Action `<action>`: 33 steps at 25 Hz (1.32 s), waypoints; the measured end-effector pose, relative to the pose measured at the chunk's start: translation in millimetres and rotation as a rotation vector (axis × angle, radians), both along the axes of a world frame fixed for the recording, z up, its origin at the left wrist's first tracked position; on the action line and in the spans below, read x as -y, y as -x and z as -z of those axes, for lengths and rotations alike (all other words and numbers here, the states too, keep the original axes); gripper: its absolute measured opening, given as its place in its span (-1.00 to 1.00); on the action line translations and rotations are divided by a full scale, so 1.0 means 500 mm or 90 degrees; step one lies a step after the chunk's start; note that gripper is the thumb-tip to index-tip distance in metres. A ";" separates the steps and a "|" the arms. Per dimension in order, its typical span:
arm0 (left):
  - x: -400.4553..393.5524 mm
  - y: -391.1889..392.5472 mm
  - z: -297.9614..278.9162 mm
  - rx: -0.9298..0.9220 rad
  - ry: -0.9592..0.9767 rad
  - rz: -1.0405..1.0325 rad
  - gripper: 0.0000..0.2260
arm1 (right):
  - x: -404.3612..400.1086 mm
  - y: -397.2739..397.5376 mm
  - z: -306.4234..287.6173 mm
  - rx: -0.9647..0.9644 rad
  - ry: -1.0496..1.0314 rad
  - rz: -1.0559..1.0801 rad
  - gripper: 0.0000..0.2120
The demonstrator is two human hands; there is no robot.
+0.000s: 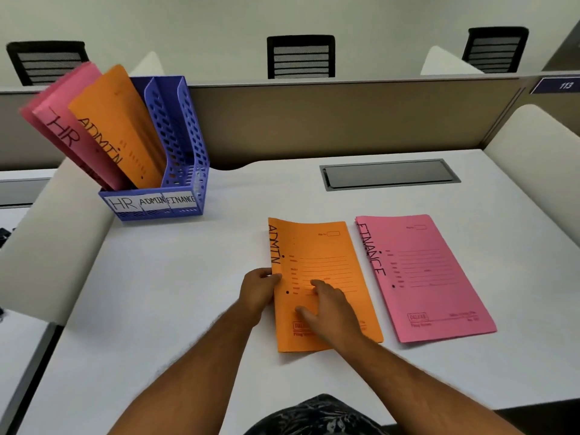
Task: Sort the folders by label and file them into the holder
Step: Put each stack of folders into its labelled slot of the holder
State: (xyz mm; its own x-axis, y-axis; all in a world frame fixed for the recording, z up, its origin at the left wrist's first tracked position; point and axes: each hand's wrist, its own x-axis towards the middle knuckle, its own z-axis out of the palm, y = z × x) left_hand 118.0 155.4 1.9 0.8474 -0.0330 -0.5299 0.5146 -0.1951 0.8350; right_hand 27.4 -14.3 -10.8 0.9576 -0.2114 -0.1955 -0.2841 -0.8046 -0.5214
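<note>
An orange folder marked ADMIN (326,255) lies on the white desk in front of me. My left hand (259,293) pinches its left spine edge, which is lifted slightly. My right hand (329,304) rests flat on the folder's cover, fingers spread. A pink FINANCE folder stack (430,277) lies to its right. The blue three-slot holder (175,146) stands at the back left, with slots labelled HR, ADMIN and FINANCE. Pink HR folders (59,120) lean in its left slot, an orange ADMIN folder (116,127) in the middle. The right slot looks empty.
A grey cable hatch (389,174) is set into the desk (175,293) behind the folders. Padded white dividers (47,246) flank the desk left and right. A brown partition (329,120) closes the back, with black chairs beyond.
</note>
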 end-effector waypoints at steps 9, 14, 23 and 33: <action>-0.001 -0.007 -0.030 -0.030 0.060 0.055 -0.82 | -0.033 0.005 -0.018 0.045 0.007 -0.062 -0.16; 0.007 -0.004 -0.030 0.024 0.077 0.062 -0.81 | -0.048 -0.009 -0.035 0.040 0.013 -0.063 -0.20; -0.055 -0.017 -0.091 0.220 0.093 -0.063 -0.84 | -0.125 -0.074 -0.066 0.133 -0.030 -0.032 -0.18; -0.299 -0.132 -0.238 0.503 -0.034 -0.161 -0.82 | -0.373 -0.263 -0.199 0.241 -0.145 -0.060 -0.23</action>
State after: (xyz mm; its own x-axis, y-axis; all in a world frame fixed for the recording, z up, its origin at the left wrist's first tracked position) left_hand 184.1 304.9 120.9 0.9491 0.2174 0.2281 -0.1851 -0.2012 0.9619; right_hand 158.7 172.2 88.7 0.9836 -0.1123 0.1409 0.0296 -0.6708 -0.7410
